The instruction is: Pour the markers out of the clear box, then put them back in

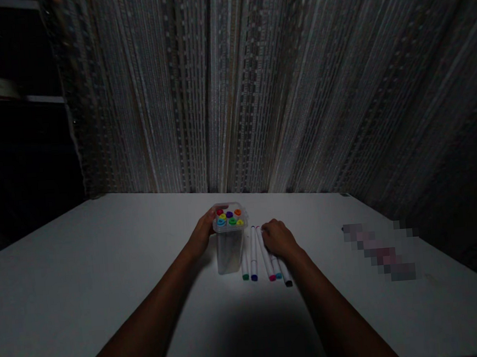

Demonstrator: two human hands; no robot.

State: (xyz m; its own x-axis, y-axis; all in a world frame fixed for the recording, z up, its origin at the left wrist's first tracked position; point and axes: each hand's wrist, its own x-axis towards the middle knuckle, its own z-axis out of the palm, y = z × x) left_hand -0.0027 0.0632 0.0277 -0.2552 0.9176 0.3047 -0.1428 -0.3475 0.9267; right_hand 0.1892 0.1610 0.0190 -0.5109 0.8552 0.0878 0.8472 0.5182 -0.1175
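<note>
The left hand [201, 233] is set against the left side of a clear plastic marker case [230, 237], fingers pressed together. Loose markers [264, 253] are laid just right of the case on a white table [85, 278], their far ends under the curled fingers of the right hand [278, 240]. A pixelated object [378, 251] is seen farther right.

And here we've got a streaky grey wall covering [281, 87] rising behind a white table [73, 279], a pixelated patch [378, 252] on its right side, while far left, pale frame bars [4, 87] cut through deep darkness, the room dim.
</note>
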